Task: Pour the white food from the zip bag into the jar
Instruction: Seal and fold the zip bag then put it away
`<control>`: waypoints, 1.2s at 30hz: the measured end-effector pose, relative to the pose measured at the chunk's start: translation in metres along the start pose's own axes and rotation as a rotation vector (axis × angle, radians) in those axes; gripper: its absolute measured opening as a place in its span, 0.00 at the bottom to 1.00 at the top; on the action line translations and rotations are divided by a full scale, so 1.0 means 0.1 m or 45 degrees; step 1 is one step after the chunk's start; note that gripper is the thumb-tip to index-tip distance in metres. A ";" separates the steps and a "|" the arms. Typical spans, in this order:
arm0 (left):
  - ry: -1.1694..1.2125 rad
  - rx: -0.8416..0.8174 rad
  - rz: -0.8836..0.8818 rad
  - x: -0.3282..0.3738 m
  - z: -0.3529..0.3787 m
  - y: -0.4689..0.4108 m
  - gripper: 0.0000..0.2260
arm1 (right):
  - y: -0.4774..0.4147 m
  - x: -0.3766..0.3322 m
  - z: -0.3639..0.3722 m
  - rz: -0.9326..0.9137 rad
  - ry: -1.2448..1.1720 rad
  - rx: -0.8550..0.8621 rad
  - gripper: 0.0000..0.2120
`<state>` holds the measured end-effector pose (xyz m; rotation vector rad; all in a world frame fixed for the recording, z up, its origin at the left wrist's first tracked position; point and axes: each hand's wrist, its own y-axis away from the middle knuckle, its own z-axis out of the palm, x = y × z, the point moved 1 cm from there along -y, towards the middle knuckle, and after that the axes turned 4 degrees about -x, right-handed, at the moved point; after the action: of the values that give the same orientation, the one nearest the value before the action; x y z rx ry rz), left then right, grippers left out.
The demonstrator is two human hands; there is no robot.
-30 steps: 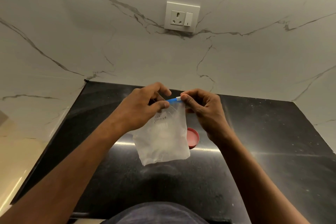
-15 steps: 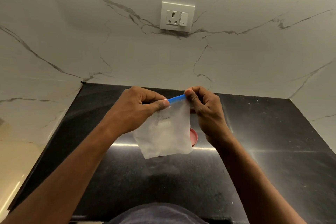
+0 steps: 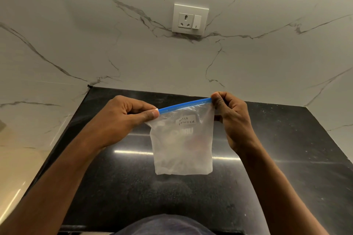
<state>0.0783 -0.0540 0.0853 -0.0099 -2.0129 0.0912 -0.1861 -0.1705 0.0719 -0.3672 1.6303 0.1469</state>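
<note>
Fingers (image 3: pixel 150 113) of the left hand (image 3: pixel 122 118) pinch the left end of the bag's blue zip strip (image 3: pixel 185 104); fingers (image 3: pixel 217 99) of the right hand (image 3: pixel 232 120) pinch its right end, both closed tight on the bag (image 3: pixel 182 150). The strip is pulled taut between them, its right end higher than the left. The bag hangs free above the desk (image 3: pixel 114 177), touching nothing below. It is clouded with white inside and bears a white label (image 3: pixel 187 120) handwritten "MILK POWDER". A faint reddish shape shows through its right side; I cannot tell what it is.

The desk is black, polished stone with fine pale specks, and a long streak of light reflects across it behind the bag. On the far side and to both sides rises a wall (image 3: pixel 95 34) of pale marble with dark grey veins. A white socket (image 3: pixel 190 19) with one switch sits on the far wall, above the bag. At the near edge, dark cloth (image 3: pixel 164 225) of the person's clothing shows.
</note>
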 end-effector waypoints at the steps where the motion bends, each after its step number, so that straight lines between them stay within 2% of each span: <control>1: 0.008 0.014 0.000 -0.01 -0.01 0.00 0.09 | 0.00 0.00 0.00 0.019 -0.029 0.003 0.10; 8: 0.111 0.158 0.054 0.00 0.03 0.01 0.08 | -0.02 0.03 -0.02 0.117 -0.242 0.022 0.11; 10: 0.346 0.140 0.019 -0.01 0.07 0.00 0.18 | -0.04 0.01 -0.03 0.155 -0.384 0.004 0.11; 12: 0.588 -0.005 -0.120 -0.07 0.21 0.00 0.31 | -0.07 0.00 -0.04 0.185 -0.494 0.002 0.12; 14: 0.632 -0.122 -0.185 -0.13 0.44 0.01 0.27 | -0.08 0.01 -0.02 0.202 -0.543 0.022 0.13; 17: 0.678 0.006 -0.258 -0.19 0.67 0.02 0.16 | -0.02 0.10 0.03 0.211 -0.470 -0.061 0.21; 20: 0.819 0.088 -0.291 -0.24 0.66 -0.01 0.18 | 0.14 0.23 0.06 0.294 -0.300 -0.384 0.27; 23: 0.901 0.032 -0.309 -0.25 0.61 0.01 0.18 | 0.30 0.35 0.10 0.373 -0.155 -0.573 0.24; 28: 0.949 -0.023 -0.442 -0.34 0.50 0.00 0.16 | 0.36 0.38 0.07 0.396 -0.186 -0.484 0.21; 32: 0.952 -0.087 -0.515 -0.42 0.38 0.02 0.18 | 0.35 0.35 -0.04 0.387 -0.348 -0.296 0.20; 36: 1.096 -0.158 -0.549 -0.46 0.40 0.02 0.21 | 0.35 0.41 -0.02 0.471 -0.424 -0.234 0.16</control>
<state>0.0620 -0.0567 0.0269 0.2621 -1.1233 -0.2737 -0.2018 -0.1445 0.0270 -0.1650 1.3424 0.6093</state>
